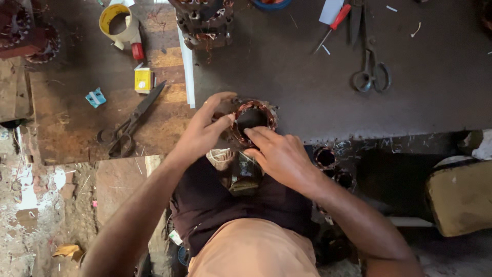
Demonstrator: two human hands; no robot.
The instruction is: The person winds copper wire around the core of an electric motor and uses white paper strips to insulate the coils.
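At the bottom of the frame sits the person's lap, in a tan shirt and dark cloth, with both forearms reaching up toward the middle. The right hand (282, 156) lies just below and right of centre, its fingers (256, 134) drawn close together and laid on the near rim of the motor stator (251, 119), the fingertips touching the copper winding at the edge of the dark bore. The left hand (202, 134) comes in from the lower left; its fingers curl narrowly over the stator's left side, thumb and forefinger pinched against the winding, holding it steady. How tightly either hand grips cannot be told.

The stator stands at the centre of the frame, at the near edge of the dark worktop (307, 87). It is a round ring of reddish-brown copper coils about a black hollow middle, with pale bits of insulation showing around the rim.

Left of the hands, on a worn wooden board (77, 113), lie black scissors (130, 123), with a small yellow box (143, 80) and a blue clip (96, 97) above them. Further up, in the upper left, is a roll of tape (117, 20). At top centre stands a stack of wound stators (204, 23). In the upper right lie a red-handled screwdriver (333, 26) and a second pair of scissors (370, 64).
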